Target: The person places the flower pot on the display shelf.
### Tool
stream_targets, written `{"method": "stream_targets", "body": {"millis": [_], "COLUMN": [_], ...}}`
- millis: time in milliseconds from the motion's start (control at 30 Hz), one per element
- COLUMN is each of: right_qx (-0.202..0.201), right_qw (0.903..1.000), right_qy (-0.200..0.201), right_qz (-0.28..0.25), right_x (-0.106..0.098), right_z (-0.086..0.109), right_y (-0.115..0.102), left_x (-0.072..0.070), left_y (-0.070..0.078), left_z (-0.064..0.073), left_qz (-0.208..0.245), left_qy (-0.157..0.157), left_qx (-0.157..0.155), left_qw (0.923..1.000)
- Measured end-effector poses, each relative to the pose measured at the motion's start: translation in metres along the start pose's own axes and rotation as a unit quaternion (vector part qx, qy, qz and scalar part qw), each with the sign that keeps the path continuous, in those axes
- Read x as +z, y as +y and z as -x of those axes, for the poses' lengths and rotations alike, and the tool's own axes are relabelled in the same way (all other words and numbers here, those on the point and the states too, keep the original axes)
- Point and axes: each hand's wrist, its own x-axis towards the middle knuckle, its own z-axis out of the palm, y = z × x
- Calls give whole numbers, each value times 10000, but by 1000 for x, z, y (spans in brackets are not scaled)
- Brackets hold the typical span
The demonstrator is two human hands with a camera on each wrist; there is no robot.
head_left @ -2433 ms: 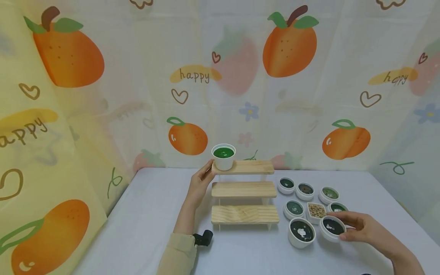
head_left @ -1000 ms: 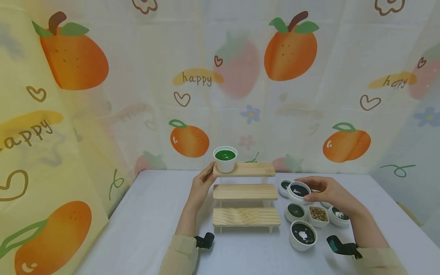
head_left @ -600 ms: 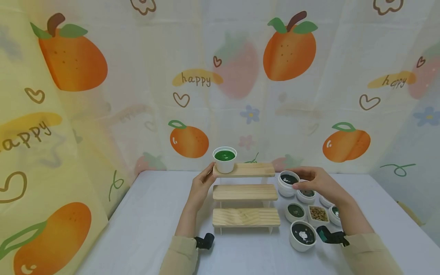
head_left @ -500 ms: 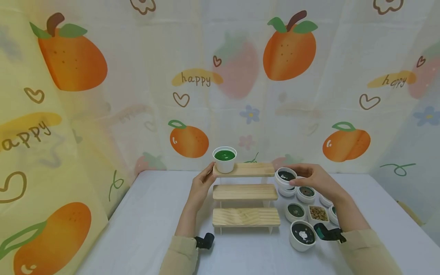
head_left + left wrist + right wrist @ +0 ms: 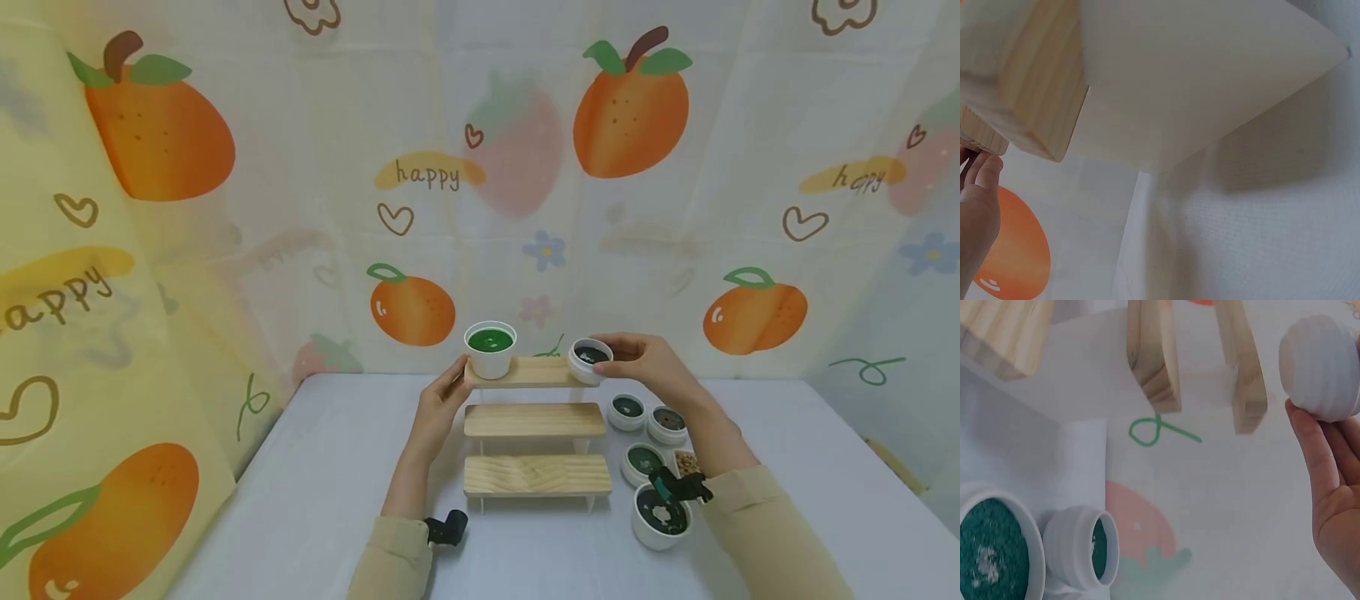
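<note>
The left hand holds the left end of a three-tier stand of pale wooden planks, beside a deep round white cup of bright green filling on the top plank. The right hand pinches a small round white cup with dark filling at that plank's right end, seemingly just above it. Released too far out, it could tip off the right edge toward the white cups of dark green filling on the white surface; a knock from either hand could shift the stand and spill the green one.
</note>
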Motion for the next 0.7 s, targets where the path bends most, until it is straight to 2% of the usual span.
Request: {"method": "stream_targets", "body": {"millis": [433,700], "right_qx": [66,-21], "right_qw": [10000,9996], "right_qy": [49,38], "right_qz": [-27,-270], "right_x": [15,27], "right_z": [-16,-28], "right_y": [-15,-18], "left_x": [1,1], "left_y": [2,2], "left_z": [1,2], "left_qz": [-85,-80], "left_qy": [32,26], "left_qx": [-4,-17], "left_qw": [10000,10000]}}
